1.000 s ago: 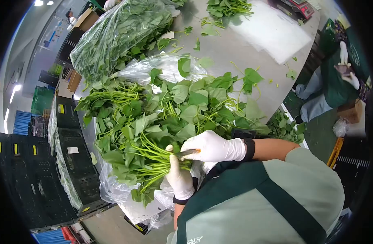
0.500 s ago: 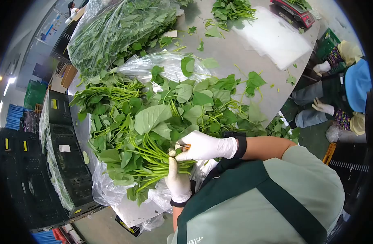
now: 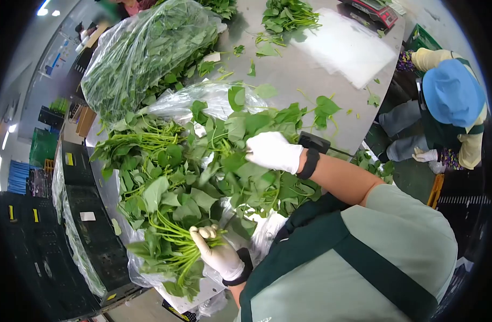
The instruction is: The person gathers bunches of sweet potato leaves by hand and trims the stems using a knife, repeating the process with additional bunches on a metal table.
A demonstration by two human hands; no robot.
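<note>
My left hand point(image 3: 219, 253), in a white glove, is closed round a bunch of green stems point(image 3: 177, 236) at the near left side of the pile. Leaves of that bunch spread above and below the fingers. Farther forward and right, my right hand point(image 3: 273, 151), also gloved, lies over the leafy pile point(image 3: 203, 182) with its fingers curled at the leaves. What those fingers hold, if anything, is hidden. Another group of stems point(image 3: 149, 138) rests at the pile's far left.
A clear plastic bag full of greens point(image 3: 149, 53) lies at the far left of the metal table point(image 3: 310, 70). White sheets point(image 3: 351, 48) and a red scale point(image 3: 375, 13) are at the back right. A co-worker in a blue hat point(image 3: 453, 94) bends beyond the right edge. Black crates point(image 3: 90, 214) stand left.
My right hand has moved away from my left hand, up and right onto the pile. My left hand has shifted left and down with its bunch. The co-worker has leaned closer to the table.
</note>
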